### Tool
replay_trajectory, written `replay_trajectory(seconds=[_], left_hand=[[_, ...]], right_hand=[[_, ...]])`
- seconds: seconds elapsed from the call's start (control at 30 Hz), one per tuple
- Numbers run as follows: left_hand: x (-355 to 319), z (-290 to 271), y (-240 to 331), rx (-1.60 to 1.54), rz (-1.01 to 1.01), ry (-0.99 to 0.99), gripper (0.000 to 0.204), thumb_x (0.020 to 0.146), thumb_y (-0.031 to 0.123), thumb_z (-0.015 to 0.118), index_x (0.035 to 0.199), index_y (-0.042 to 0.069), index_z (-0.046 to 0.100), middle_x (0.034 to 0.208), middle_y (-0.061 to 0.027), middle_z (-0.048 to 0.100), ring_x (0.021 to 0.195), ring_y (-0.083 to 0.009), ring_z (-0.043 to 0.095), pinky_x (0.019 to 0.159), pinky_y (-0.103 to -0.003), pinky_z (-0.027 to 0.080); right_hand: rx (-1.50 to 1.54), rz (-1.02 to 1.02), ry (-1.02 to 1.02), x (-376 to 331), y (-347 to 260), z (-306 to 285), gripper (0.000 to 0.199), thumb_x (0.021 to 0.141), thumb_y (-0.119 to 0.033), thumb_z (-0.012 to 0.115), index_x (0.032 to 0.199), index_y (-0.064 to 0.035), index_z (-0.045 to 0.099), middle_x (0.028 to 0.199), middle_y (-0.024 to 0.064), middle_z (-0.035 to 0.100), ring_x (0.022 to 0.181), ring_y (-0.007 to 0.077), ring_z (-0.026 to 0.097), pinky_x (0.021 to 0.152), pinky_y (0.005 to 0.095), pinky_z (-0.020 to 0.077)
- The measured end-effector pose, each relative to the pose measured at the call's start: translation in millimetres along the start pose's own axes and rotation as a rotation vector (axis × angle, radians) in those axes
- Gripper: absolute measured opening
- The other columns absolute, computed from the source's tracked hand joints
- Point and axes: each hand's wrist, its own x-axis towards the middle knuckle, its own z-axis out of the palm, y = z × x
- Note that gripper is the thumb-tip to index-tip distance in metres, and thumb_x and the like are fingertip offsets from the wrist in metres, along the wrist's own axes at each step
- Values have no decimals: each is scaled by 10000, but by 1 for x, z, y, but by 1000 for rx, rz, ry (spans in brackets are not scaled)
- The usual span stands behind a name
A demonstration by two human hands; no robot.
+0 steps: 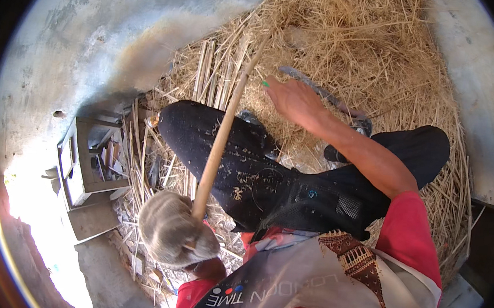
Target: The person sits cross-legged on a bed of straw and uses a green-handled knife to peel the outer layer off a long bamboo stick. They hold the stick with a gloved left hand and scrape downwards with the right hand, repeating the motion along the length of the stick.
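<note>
A long wooden pole (222,135) slants across my left thigh, its thin far end over the straw. At its near end is a rounded, fuzzy grey-brown mass (167,228); I cannot tell its kind. My left hand (207,267) is beneath this mass, with only a dark part near the wrist showing and its fingers hidden. My right hand (296,100) is to the right of the pole, fingers curled, with a small green bit at the fingertips that I cannot make out. Just beyond it a curved grey blade (312,85) with a handle lies on the straw.
Loose straw (363,42) is heaped ahead. Several straight stalks (209,74) lie at the left, beside a wooden frame (77,162) like an overturned stool. Pale walls (89,40) rise on both sides. My crossed legs (307,195) in dark trousers are beneath my arms.
</note>
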Motion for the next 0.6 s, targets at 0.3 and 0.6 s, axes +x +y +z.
replay_trajectory(seconds=[0.3, 0.6], left_hand=[[2, 14, -3, -118, -152, 120, 189, 808, 138, 597, 817, 26, 446, 628, -160, 555, 529, -210, 553, 469, -312, 460], [6, 11, -2, -158, -239, 189, 174, 793, 121, 590, 814, 28, 445, 612, -160, 551, 522, -208, 551, 468, -305, 458]], right_hand=[[41, -48, 99, -7, -4, -5, 206, 990, -245, 556, 957, -44, 525, 550, 152, 539, 477, 340, 577, 428, 440, 442], [17, 51, 200, 9, 18, 7, 208, 1013, -214, 512, 954, -15, 524, 530, 124, 519, 404, 277, 519, 386, 413, 426]])
